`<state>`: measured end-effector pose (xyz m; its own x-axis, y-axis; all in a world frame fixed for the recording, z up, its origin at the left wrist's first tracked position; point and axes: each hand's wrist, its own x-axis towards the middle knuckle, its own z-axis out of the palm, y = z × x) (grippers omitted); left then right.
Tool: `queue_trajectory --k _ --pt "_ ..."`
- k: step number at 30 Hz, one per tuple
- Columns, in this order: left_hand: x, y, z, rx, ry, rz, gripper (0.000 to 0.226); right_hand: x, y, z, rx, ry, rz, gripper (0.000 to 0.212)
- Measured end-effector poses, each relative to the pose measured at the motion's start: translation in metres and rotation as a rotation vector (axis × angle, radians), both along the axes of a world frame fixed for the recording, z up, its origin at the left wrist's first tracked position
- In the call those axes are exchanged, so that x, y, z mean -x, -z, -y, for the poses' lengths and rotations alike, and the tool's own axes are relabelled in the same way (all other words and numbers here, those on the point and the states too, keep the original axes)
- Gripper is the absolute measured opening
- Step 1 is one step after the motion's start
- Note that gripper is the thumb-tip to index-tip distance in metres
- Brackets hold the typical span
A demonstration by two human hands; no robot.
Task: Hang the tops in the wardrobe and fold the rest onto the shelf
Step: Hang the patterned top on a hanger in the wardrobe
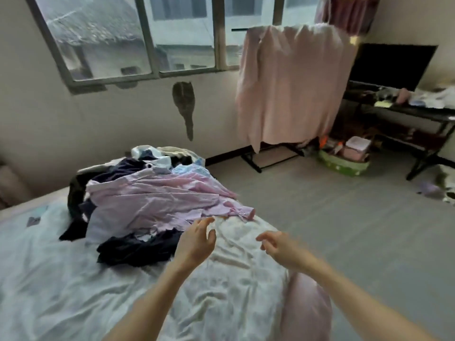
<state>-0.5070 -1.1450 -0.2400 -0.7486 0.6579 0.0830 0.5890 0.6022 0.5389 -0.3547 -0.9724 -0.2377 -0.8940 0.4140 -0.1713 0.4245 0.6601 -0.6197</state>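
- We look down at a bed [73, 279] covered with a pale, wrinkled sheet, with both of our bare forearms reaching forward over it.
- Our left hand [195, 242] hovers just short of the clothes, its grip spread loosely, fingers relaxed and holding nothing.
- Our right hand [278, 247] hangs over the sheet near the bed's edge, fingers loosely curled and apart, also holding nothing.
- The pile of clothes [138, 193] lies on the bed ahead of our left hand, toward the wall.
- On top of it spreads a pink striped shirt [157, 195]; a dark navy garment [138, 247] lies at the pile's near edge, just left of our left hand.
- Across the grey floor stands a black clothes rack [256, 161] by the window [138, 38], draped with a pink cloth [290, 87].
- To its right, a black bench [418, 112] carries a dark screen [391, 66] and small clutter.
- A green basket [343, 164] sits on the floor below.
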Motion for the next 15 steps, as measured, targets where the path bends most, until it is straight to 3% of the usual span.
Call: queue_trajectory --k 8,15 --pt "0.102 0.072 0.062 -0.008 -0.416 0.296 0.037 0.176 0.078 0.011 -0.011 -0.293 0.093 0.035" --pt "0.139 0.178 0.073 -0.014 -0.741 0.472 0.035 0.323 0.206 0.025 -0.294 -0.583 0.228 0.06"
